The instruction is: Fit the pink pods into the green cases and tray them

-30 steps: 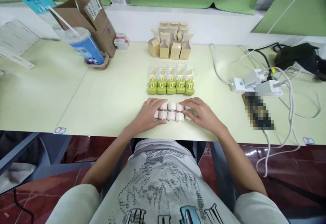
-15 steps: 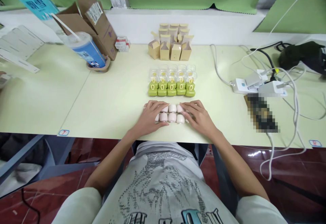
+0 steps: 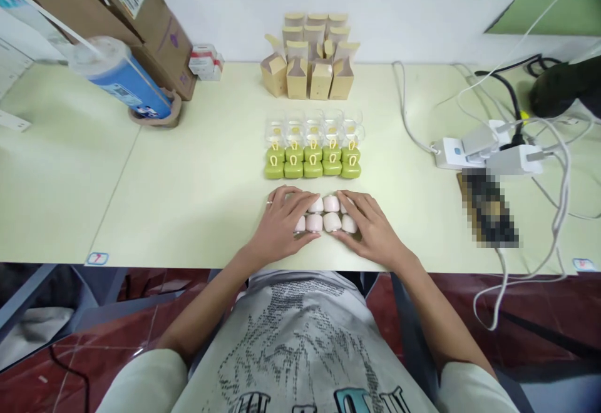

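Note:
Two rows of small, glossy pink and white rounded pieces (image 3: 314, 223) sit on the table near its front edge. My left hand (image 3: 280, 222) curves around the left end of both rows, fingers along the back and thumb along the front. At the right end, my right hand (image 3: 378, 228) grips in the same way, its thumb against the front row. My palms and fingers hide the outer pieces. Just behind stand two rows of green pieces with cream loops (image 3: 313, 169), and behind them several clear plastic covers (image 3: 314, 126) with yellow marks.
Small open cream boxes (image 3: 320, 81) stand against the wall. At left are a blue cup with a straw (image 3: 136, 87), a cardboard box (image 3: 164, 44) and a small red-and-white box (image 3: 205, 62). A white power strip (image 3: 453, 153), cables and a blurred-out object (image 3: 488, 206) lie at right.
My right thumb has moved from the right side of the pieces to the front of the near row. The pieces between my hands have shifted slightly right. The camera view has tilted down.

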The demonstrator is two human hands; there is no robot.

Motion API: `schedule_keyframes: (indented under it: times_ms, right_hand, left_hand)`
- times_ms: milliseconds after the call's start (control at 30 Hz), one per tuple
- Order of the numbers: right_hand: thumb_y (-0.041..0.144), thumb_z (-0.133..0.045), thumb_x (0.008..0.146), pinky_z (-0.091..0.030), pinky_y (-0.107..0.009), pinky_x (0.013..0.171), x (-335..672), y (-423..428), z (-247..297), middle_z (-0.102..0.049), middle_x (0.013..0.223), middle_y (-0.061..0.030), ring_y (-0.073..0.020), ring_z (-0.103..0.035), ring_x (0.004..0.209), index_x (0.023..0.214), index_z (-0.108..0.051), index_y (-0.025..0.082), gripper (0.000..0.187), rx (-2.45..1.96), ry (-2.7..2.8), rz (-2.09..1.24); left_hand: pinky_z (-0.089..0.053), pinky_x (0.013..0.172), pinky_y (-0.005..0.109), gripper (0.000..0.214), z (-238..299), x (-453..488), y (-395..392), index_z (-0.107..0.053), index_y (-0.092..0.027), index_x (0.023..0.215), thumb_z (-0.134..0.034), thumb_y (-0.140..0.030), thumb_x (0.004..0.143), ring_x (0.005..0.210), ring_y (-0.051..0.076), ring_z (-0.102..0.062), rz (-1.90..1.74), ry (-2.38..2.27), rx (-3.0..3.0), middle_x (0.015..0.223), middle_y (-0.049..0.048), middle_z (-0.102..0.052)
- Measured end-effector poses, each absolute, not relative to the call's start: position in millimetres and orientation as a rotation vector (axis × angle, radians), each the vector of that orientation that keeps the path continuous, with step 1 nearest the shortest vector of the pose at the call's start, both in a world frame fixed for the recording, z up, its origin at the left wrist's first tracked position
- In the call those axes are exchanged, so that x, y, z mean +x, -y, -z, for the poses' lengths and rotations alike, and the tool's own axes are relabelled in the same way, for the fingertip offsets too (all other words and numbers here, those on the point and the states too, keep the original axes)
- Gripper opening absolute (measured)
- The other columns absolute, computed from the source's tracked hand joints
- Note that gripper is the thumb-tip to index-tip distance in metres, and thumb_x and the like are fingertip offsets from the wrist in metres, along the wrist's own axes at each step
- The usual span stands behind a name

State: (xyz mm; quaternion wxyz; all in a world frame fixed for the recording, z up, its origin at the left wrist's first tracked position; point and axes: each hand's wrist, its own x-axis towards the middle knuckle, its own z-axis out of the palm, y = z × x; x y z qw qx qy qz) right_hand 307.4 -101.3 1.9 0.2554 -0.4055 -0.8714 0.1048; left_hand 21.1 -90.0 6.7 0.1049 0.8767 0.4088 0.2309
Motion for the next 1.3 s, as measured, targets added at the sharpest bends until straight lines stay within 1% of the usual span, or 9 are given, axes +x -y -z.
schedule_keyframes:
  times_ms: [233,433,667,733,800,900,1000,1133,1300]
  right_hand:
    - [0.05,-0.065,0.115,-0.056,-0.072,0.116,301.0,109.3,-9.0,-0.052,0.17,-0.0298,-0.049,-0.055,0.151,0.191,-0.012,0.022,0.097,-1.205,2.43,-0.377]
    - [0.052,-0.059,0.118,-0.061,-0.068,0.11,299.4,117.4,-10.8,-0.042,0.177,-0.0343,-0.0492,-0.052,0.158,0.191,-0.013,0.018,0.093,-1.209,2.451,-0.406]
    - [0.056,-0.066,0.113,-0.064,-0.075,0.109,298.0,121.4,-9.0,-0.038,0.18,-0.033,-0.0545,-0.048,0.162,0.192,-0.012,0.024,0.101,-1.243,2.45,-0.285]
    - [0.058,-0.062,0.114,-0.065,-0.075,0.107,300.6,121.8,-9.1,-0.044,0.175,-0.0306,-0.0532,-0.053,0.156,0.19,-0.02,0.027,0.093,-1.263,2.343,-0.225]
    - [0.044,-0.065,0.115,-0.07,-0.064,0.096,304.8,124.1,-8.5,-0.058,0.157,-0.0259,-0.0449,-0.066,0.135,0.184,-0.037,0.029,0.076,-1.288,2.189,-0.13]
    - [0.016,-0.07,0.109,-0.068,-0.047,0.079,310.8,129.0,-6.4,-0.069,0.125,-0.0149,-0.0317,-0.073,0.105,0.161,-0.061,0.031,0.055,-1.279,2.029,-0.022]
    - [0.01,-0.071,0.106,-0.065,-0.043,0.074,312.5,131.4,-3.7,-0.07,0.114,-0.0111,-0.0285,-0.072,0.097,0.145,-0.068,0.029,0.043,-1.178,2.013,0.045]
    - [0.008,-0.071,0.104,-0.065,-0.044,0.076,309.8,130.0,-1.8,-0.071,0.119,-0.0137,-0.0281,-0.07,0.097,0.143,-0.067,0.025,0.043,-1.031,2.144,0.085]
    - [0.005,-0.071,0.103,-0.067,-0.048,0.081,309.4,129.8,-0.9,-0.072,0.124,-0.0149,-0.0307,-0.073,0.106,0.141,-0.068,0.026,0.044,-0.995,2.165,0.083]
  left_hand:
    - [-0.043,0.131,0.062,0.07,-15.4,25.9,99.6,-0.06,-0.013,0.161,-0.079,-0.054,0.108,0.143,0.04,-0.062,-0.666,-1.256,2.618,0.156,0.0187,-0.073]
    - [-0.043,0.134,0.06,0.067,-29.0,25.6,102.4,-0.059,-0.011,0.16,-0.08,-0.048,0.108,0.144,0.038,-0.063,-0.603,-1.264,2.529,0.153,0.0201,-0.075]
    - [-0.039,0.139,0.068,0.079,-30.1,22.7,94.7,-0.052,-0.007,0.166,-0.078,-0.054,0.108,0.151,0.044,-0.058,-0.521,-1.177,2.674,0.159,0.0251,-0.069]
    - [-0.035,0.141,0.074,0.087,-33.1,19.4,94.8,-0.045,-0.01,0.172,-0.075,-0.06,0.108,0.158,0.047,-0.054,-0.596,-1.168,2.698,0.164,0.0265,-0.065]
    - [-0.039,0.139,0.076,0.086,-40.1,13.9,99.6,-0.042,-0.015,0.175,-0.074,-0.06,0.109,0.16,0.047,-0.052,-0.717,-1.187,2.674,0.165,0.0266,-0.064]
    - [-0.059,0.124,0.066,0.065,-52.2,1.0,113.2,-0.052,-0.024,0.168,-0.077,-0.04,0.11,0.148,0.04,-0.063,-0.91,-1.227,2.607,0.155,0.0206,-0.071]
    - [-0.066,0.112,0.055,0.045,-54.0,-15.1,126.2,-0.066,-0.03,0.152,-0.076,-0.021,0.108,0.132,0.032,-0.073,-1.023,-1.304,2.53,0.142,0.0116,-0.076]
    - [-0.067,0.11,0.044,0.032,-35.3,-33.4,131.1,-0.072,-0.025,0.139,-0.076,-0.019,0.108,0.126,0.026,-0.076,-1.026,-1.318,2.442,0.133,0.0088,-0.076]
    - [-0.067,0.108,0.039,0.043,-10.2,-39.3,124.7,-0.067,-0.026,0.147,-0.082,-0.026,0.107,0.126,0.023,-0.073,-0.939,-1.237,2.44,0.135,0.0092,-0.069]
